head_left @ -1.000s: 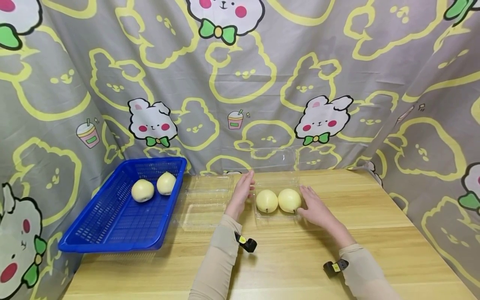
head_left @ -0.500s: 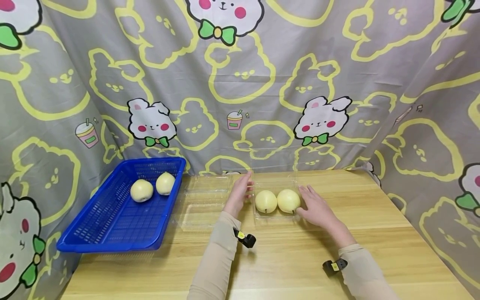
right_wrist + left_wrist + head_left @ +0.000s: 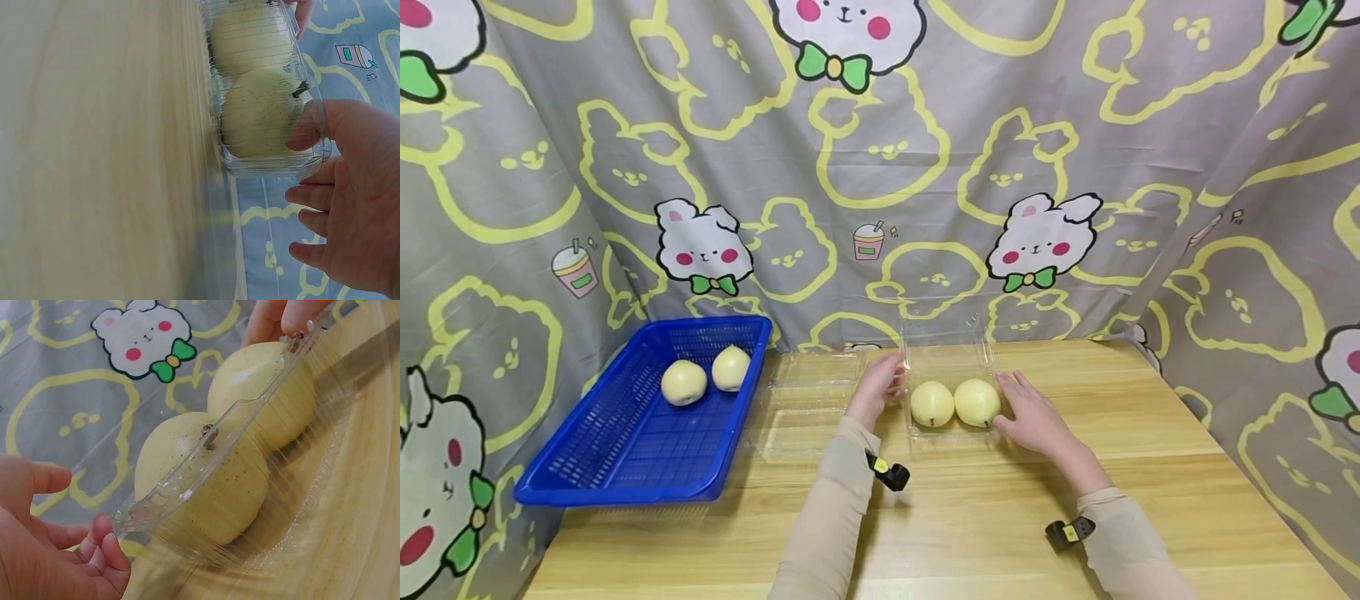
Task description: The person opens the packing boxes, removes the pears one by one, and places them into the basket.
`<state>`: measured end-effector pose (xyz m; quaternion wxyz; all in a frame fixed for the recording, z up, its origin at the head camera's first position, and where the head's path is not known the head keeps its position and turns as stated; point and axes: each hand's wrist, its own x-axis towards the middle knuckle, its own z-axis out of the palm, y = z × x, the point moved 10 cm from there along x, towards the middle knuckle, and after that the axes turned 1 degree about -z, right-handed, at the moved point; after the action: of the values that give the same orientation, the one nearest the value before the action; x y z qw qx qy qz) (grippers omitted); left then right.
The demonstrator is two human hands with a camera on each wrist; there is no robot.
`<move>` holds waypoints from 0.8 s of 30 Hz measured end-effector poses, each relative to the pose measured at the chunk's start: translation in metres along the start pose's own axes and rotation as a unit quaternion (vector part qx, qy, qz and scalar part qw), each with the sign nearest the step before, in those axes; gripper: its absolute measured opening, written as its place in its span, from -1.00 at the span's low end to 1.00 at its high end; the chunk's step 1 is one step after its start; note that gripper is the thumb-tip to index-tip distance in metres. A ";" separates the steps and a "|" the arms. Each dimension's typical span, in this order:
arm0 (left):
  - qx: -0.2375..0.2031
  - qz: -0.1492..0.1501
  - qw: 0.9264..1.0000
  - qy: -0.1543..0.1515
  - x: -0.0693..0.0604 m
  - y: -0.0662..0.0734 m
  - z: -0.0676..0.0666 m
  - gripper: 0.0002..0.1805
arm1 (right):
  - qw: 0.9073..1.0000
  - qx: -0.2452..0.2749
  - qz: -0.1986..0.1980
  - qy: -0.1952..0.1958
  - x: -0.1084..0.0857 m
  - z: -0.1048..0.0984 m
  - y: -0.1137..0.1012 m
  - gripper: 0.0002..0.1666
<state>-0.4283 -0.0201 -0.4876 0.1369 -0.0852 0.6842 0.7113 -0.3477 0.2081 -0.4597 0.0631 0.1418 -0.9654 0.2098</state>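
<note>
Two round pale-yellow pears [image 3: 932, 404] sit side by side in a clear plastic clamshell box [image 3: 250, 403], stems toward the person. Its transparent lid [image 3: 947, 346] stands raised at the back. My left hand [image 3: 877, 385] is at the box's left side, fingers bent loosely and thumb apart; in the left wrist view, fingertips [image 3: 103, 528] meet or nearly meet the box corner. On the other side, my right hand [image 3: 369, 194] pinches the box rim, thumb inside beside a pear [image 3: 265, 115] and index finger outside. Its other fingers extend below.
A blue plastic basket [image 3: 718, 479] stands at the left, holding two more pears [image 3: 684, 382]. Between it and my left hand lies another clear clamshell box [image 3: 808, 408], unfolded. Patterned curtain [image 3: 880, 167] hangs behind the wooden table [image 3: 970, 533].
The lid's top edge has come down slightly. My left hand has shifted a little, its fingers bending more toward the box. The right hand and the pears stay nearly in place.
</note>
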 end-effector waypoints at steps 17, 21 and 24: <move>0.081 0.102 0.991 -0.039 -0.038 0.029 0.008 -0.45 | 1.000 0.008 0.000 0.005 -0.001 -0.002 -0.002 -0.09; 0.117 0.119 0.985 -0.053 -0.048 0.035 0.017 -0.46 | 1.000 0.008 0.001 0.002 -0.002 -0.002 -0.002 -0.09; 0.154 0.137 0.977 -0.059 -0.053 0.039 0.025 -0.45 | 1.000 0.005 0.004 -0.003 -0.001 0.000 0.000 -0.08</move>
<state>-0.3888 -0.0004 -0.4334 0.0901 0.0734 0.7812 0.6134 -0.3465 0.2089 -0.4599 0.0589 0.1388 -0.9650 0.2147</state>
